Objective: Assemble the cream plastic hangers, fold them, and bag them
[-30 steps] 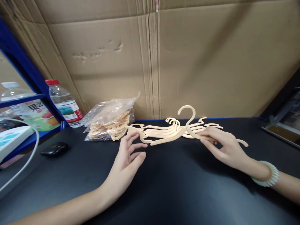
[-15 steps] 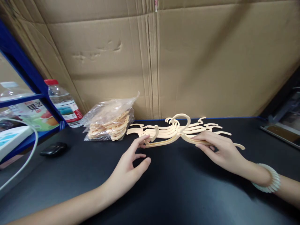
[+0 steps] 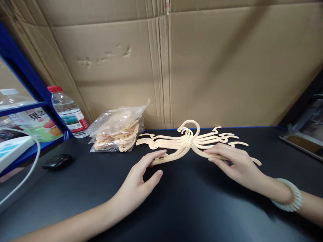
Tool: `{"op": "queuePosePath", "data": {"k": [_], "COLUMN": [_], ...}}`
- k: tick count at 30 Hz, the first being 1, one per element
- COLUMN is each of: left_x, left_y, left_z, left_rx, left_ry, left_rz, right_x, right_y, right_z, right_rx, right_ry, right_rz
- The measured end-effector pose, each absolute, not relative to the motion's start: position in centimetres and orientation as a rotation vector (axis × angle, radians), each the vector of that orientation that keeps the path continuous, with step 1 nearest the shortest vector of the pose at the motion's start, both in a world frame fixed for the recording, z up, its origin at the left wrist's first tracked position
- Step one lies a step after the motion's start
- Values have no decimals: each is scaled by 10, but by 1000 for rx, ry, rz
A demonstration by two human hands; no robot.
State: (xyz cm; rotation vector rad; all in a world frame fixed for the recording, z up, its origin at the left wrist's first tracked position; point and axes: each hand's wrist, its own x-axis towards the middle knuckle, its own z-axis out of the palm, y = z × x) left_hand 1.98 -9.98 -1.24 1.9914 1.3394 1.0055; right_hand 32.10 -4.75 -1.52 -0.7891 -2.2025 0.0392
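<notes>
Head view, left hand (image 3: 137, 186) fingers spread, touching one hanger (image 3: 174, 156), right hand (image 3: 238, 164) fingers gripping it

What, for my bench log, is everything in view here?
hangers: several, cream, fanned at table's middle
plastic bag: one, clear, cream pieces inside, left of hangers
water bottle: one, clear, red cap, far left
small device: one, black, table's left
table: one, black, foreground
cardboard: one wall, brown, behind
bracelet: one, pale, right wrist
left hand: fingertips on hangers, left side
right hand: grips hangers, right side
</notes>
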Motion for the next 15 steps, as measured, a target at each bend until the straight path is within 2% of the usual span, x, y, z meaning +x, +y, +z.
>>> {"op": "queuePosePath", "data": {"k": [10, 15], "left_x": [23, 22], "left_y": [-99, -95], "left_z": [-9, -7], "left_rx": [1768, 1678], "left_ry": [1275, 1271], "left_rz": [1024, 1109], "right_x": [321, 327], "right_y": [-47, -44], "right_z": [-20, -15], "right_rx": [-820, -803], "right_ry": [-2261, -2420], "right_rz": [58, -236]}}
